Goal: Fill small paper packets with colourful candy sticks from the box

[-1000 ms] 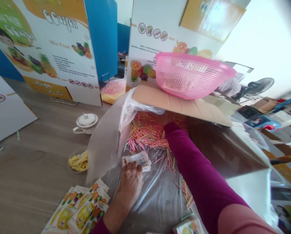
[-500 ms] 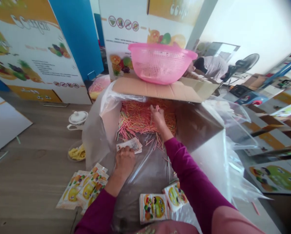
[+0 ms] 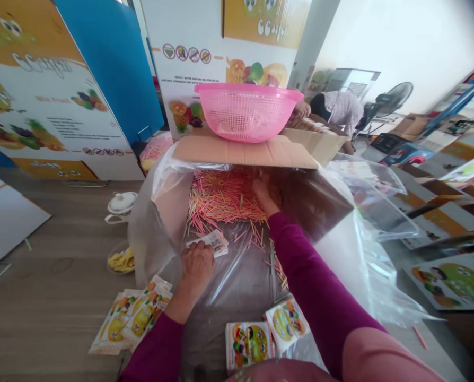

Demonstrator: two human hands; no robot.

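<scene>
My left hand [image 3: 197, 266] rests on a small stack of printed packets [image 3: 212, 241] lying on the clear plastic sheet [image 3: 240, 281], fingers curled over its near edge. My right hand [image 3: 263, 192] reaches into the pile of thin pink, yellow and green straws [image 3: 221, 199] inside the plastic-lined cardboard box [image 3: 308, 199]; its fingers are buried among the straws under the box flap. Loose straws [image 3: 274, 260] lie scattered on the sheet beside my right arm.
A pink mesh basket [image 3: 247, 110] stands on the box's cardboard flap [image 3: 245, 152]. Fruit-printed sachets [image 3: 135, 315] lie left, more [image 3: 266, 331] near my lap. A white lidded cup [image 3: 120, 206] and a bowl of yellow pieces [image 3: 121, 260] sit on the wooden floor. Printed boards stand behind; another person [image 3: 336, 109] bends at back right.
My right hand drew back from under the flap, lifted with a few straws, then pushed back into the pile. My left hand stayed on the packets. The view tilted down.
</scene>
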